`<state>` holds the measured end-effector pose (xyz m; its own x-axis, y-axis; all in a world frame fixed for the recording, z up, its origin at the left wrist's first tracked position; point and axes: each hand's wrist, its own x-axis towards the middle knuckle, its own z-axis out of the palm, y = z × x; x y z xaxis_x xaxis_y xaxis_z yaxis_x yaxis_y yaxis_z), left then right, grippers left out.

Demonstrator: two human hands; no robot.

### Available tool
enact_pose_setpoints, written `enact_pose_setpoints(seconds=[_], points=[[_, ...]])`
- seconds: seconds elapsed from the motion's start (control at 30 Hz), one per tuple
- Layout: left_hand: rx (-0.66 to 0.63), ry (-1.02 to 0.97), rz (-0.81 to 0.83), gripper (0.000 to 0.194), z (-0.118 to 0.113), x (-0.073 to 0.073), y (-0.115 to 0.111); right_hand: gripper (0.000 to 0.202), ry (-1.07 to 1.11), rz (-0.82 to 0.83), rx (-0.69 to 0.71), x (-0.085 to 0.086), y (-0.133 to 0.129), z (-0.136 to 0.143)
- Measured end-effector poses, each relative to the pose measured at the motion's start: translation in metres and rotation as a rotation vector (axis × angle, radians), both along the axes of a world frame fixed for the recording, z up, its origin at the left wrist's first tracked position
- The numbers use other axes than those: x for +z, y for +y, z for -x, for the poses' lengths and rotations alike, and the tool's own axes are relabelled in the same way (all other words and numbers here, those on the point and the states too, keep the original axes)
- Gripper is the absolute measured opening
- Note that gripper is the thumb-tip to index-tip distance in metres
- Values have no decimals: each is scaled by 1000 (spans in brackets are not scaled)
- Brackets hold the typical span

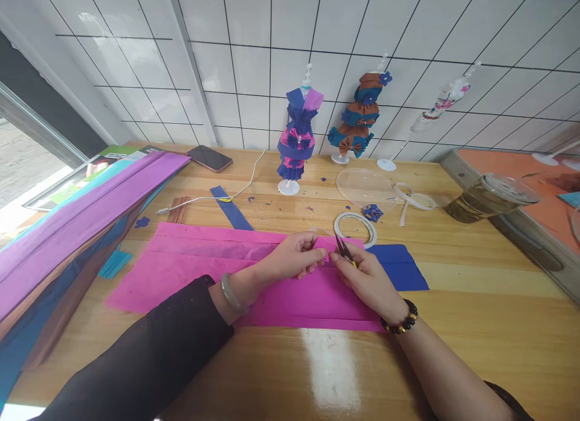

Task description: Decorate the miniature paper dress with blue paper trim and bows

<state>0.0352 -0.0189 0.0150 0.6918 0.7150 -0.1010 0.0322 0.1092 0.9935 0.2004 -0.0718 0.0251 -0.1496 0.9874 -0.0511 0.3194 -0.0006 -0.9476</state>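
Note:
My left hand point(290, 256) pinches a small folded piece of pink crepe paper point(322, 244) between thumb and fingers. Closed around a small pair of scissors point(343, 248), my right hand point(369, 277) also has its fingertips at the right edge of that piece. The dark blades point up and away from me, with a bit of yellow handle showing. Beneath both hands a large pink crepe paper sheet point(290, 300) lies flat on the wooden table. A dark blue paper piece point(403, 268) lies just right of my right hand, and a white tape roll point(372, 232) sits behind it.
Dressed doll stands point(296, 144) line the tiled wall. Folded crepe paper strips point(97, 212) are stacked at left, near a phone point(211, 159) and white cable point(203, 199). A clear plastic disc point(365, 188), ribbon point(410, 197) and tilted-looking cup of liquid point(484, 197) are at right.

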Motion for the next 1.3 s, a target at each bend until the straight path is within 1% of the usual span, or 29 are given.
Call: enact_pose_setpoints(seconds=[0.1, 0.23, 0.4, 0.57, 0.77, 0.87, 0.97, 1.07, 1.2, 1.3], points=[[13, 10, 12, 25, 0, 0, 0, 21, -11, -15, 2, 0, 0, 0], [18, 21, 50, 25, 0, 4, -1, 18, -57, -46, 1, 1, 0, 0], [13, 13, 99, 20, 0, 8, -1, 14, -99, -156, -19, 0, 1, 0], [37, -14, 143, 20, -1, 5, -1, 13, -113, -164, -48, -1, 1, 1], [96, -90, 254, 19, -2, 2, 1, 18, -143, -184, -95, -2, 2, 0], [109, -134, 295, 20, -2, 1, 2, 17, -122, -188, -82, 0, 1, 1], [115, -181, 294, 20, -1, 0, 4, 18, -75, -180, -42, 3, 0, 2], [140, -217, 290, 19, -1, 0, 5, 22, -5, -93, 2, 6, -3, 3], [164, -247, 278, 22, -1, 2, 5, 35, 135, 149, 107, 8, -7, 4], [166, -265, 276, 23, -1, 2, 5, 39, 148, 207, 119, 9, -8, 4]])
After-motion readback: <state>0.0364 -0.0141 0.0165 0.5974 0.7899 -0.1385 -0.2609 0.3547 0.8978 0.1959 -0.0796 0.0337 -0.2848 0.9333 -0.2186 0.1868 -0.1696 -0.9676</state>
